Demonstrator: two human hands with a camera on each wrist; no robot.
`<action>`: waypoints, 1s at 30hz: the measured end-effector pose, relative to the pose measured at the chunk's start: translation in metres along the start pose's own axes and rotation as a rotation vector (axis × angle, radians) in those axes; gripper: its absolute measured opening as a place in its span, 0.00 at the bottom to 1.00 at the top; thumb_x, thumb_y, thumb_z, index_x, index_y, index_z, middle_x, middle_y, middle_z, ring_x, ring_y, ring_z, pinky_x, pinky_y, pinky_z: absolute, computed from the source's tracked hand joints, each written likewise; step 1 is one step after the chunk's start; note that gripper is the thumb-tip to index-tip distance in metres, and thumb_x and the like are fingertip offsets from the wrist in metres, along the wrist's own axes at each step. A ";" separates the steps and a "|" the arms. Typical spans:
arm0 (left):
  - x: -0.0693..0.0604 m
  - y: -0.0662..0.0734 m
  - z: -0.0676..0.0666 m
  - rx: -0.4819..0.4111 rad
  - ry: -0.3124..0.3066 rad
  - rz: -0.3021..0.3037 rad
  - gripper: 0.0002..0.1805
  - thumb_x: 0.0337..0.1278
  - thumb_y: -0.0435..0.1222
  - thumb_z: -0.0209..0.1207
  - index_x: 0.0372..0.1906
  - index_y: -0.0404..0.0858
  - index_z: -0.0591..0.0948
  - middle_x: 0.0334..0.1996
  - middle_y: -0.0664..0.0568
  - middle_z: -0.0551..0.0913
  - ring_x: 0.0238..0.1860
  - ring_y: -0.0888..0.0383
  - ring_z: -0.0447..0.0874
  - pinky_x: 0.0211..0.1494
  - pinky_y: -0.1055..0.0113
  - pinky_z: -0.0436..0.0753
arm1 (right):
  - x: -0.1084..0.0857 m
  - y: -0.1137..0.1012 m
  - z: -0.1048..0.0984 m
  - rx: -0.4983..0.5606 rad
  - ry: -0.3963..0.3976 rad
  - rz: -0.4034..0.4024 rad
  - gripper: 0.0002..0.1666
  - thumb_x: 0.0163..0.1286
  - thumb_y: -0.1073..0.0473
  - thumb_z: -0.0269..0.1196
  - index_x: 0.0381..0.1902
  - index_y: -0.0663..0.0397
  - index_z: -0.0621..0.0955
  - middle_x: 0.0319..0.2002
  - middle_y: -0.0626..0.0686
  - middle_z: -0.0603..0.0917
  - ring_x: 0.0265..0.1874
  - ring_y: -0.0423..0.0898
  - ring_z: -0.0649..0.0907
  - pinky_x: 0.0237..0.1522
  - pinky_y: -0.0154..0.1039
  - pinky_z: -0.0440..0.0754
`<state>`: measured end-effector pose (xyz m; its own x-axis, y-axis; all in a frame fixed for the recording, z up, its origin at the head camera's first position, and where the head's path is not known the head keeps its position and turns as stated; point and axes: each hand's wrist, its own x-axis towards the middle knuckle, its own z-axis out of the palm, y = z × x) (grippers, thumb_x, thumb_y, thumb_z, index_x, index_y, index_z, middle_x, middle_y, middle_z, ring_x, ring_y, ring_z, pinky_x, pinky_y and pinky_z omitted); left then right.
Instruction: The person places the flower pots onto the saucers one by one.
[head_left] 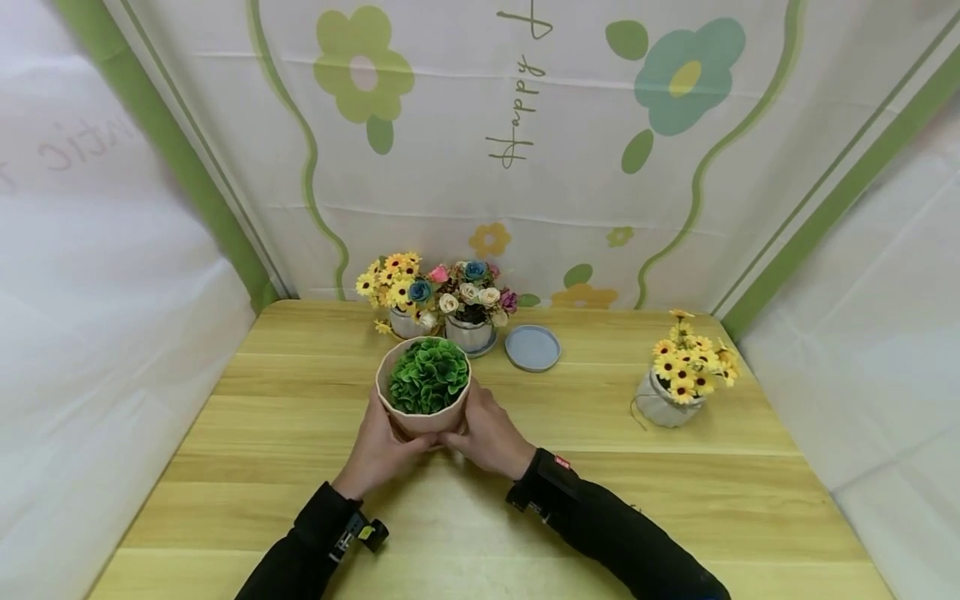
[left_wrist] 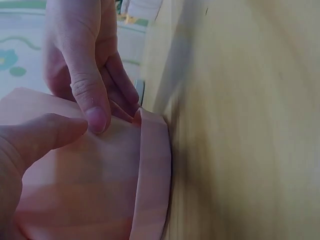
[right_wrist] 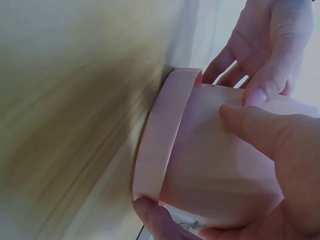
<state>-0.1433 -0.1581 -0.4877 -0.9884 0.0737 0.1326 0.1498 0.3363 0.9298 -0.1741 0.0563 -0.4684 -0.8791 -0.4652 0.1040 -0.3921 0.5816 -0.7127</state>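
Gripping a pink pot (head_left: 422, 424), left hand (head_left: 381, 447) and right hand (head_left: 491, 431) curl round it toward the table's (head_left: 450, 542) back edge.

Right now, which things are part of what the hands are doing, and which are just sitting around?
Part of the job:
left hand and right hand, both holding the pot
pink pot
green plant in it
pink saucer at its base

Just sitting around, it seems (untouched):
back yellow-flower pot
mixed-flower pot
blue-grey saucer
right-side yellow-flower pot
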 end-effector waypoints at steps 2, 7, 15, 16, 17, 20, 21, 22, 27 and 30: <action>0.002 -0.002 -0.004 0.000 0.011 0.004 0.71 0.50 0.39 0.81 0.86 0.44 0.40 0.84 0.40 0.52 0.84 0.40 0.54 0.85 0.36 0.59 | 0.007 -0.002 0.002 -0.001 -0.004 -0.004 0.64 0.66 0.51 0.77 0.84 0.61 0.50 0.75 0.68 0.70 0.72 0.62 0.75 0.71 0.60 0.79; 0.007 -0.005 -0.014 -0.015 0.044 0.009 0.70 0.50 0.37 0.81 0.86 0.45 0.41 0.84 0.40 0.53 0.84 0.41 0.54 0.85 0.37 0.59 | 0.022 -0.009 0.009 -0.006 -0.022 0.007 0.62 0.66 0.52 0.77 0.83 0.63 0.52 0.75 0.68 0.71 0.72 0.61 0.76 0.71 0.57 0.80; 0.015 -0.010 -0.028 -0.016 0.092 -0.035 0.71 0.48 0.36 0.82 0.86 0.47 0.42 0.84 0.42 0.53 0.84 0.43 0.53 0.86 0.39 0.56 | 0.043 -0.016 0.021 -0.042 -0.039 0.042 0.62 0.66 0.49 0.77 0.83 0.62 0.53 0.74 0.67 0.73 0.71 0.60 0.78 0.69 0.55 0.83; 0.016 -0.011 -0.030 -0.015 0.092 -0.041 0.71 0.48 0.36 0.82 0.86 0.47 0.41 0.84 0.42 0.52 0.85 0.43 0.52 0.86 0.39 0.56 | 0.046 -0.017 0.022 -0.039 -0.038 0.044 0.62 0.66 0.49 0.78 0.83 0.62 0.53 0.74 0.67 0.73 0.71 0.59 0.78 0.69 0.54 0.83; 0.017 -0.012 -0.032 -0.012 0.091 -0.049 0.71 0.48 0.36 0.82 0.86 0.47 0.41 0.85 0.42 0.52 0.85 0.43 0.52 0.86 0.39 0.57 | 0.048 -0.018 0.023 -0.034 -0.039 0.045 0.62 0.66 0.49 0.78 0.84 0.61 0.53 0.74 0.66 0.73 0.72 0.59 0.77 0.70 0.54 0.82; 0.021 -0.014 -0.037 0.004 0.090 -0.076 0.71 0.50 0.37 0.81 0.86 0.46 0.40 0.85 0.41 0.51 0.85 0.42 0.51 0.86 0.39 0.57 | 0.055 -0.019 0.025 -0.017 -0.036 0.036 0.63 0.66 0.51 0.77 0.85 0.60 0.51 0.76 0.65 0.72 0.73 0.58 0.76 0.72 0.52 0.81; 0.022 -0.015 -0.039 0.006 0.087 -0.084 0.71 0.50 0.37 0.81 0.86 0.46 0.40 0.85 0.41 0.51 0.85 0.42 0.50 0.86 0.39 0.57 | 0.058 -0.019 0.026 -0.012 -0.036 0.033 0.64 0.66 0.51 0.77 0.85 0.58 0.50 0.77 0.64 0.71 0.74 0.57 0.75 0.73 0.51 0.80; 0.023 -0.016 -0.041 0.005 0.084 -0.087 0.71 0.51 0.38 0.81 0.86 0.46 0.39 0.85 0.40 0.50 0.85 0.42 0.50 0.86 0.39 0.57 | 0.060 -0.020 0.026 -0.009 -0.034 0.030 0.64 0.66 0.51 0.77 0.85 0.58 0.49 0.77 0.64 0.71 0.75 0.57 0.75 0.74 0.51 0.79; 0.028 -0.018 -0.048 -0.006 0.082 -0.082 0.71 0.51 0.38 0.81 0.86 0.46 0.39 0.85 0.41 0.50 0.85 0.41 0.51 0.86 0.38 0.58 | 0.071 -0.022 0.029 -0.028 -0.036 0.034 0.63 0.66 0.51 0.78 0.84 0.62 0.52 0.75 0.65 0.73 0.72 0.57 0.77 0.71 0.50 0.82; 0.032 -0.020 -0.052 -0.020 0.087 -0.065 0.71 0.50 0.36 0.81 0.86 0.47 0.40 0.85 0.41 0.51 0.85 0.42 0.52 0.86 0.39 0.58 | 0.076 -0.024 0.030 -0.042 -0.044 0.042 0.61 0.66 0.50 0.78 0.82 0.65 0.55 0.73 0.66 0.74 0.71 0.57 0.79 0.70 0.49 0.83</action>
<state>-0.1790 -0.2111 -0.4845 -0.9945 -0.0296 0.1007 0.0862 0.3183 0.9441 -0.2237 -0.0135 -0.4645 -0.8828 -0.4678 0.0433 -0.3666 0.6283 -0.6861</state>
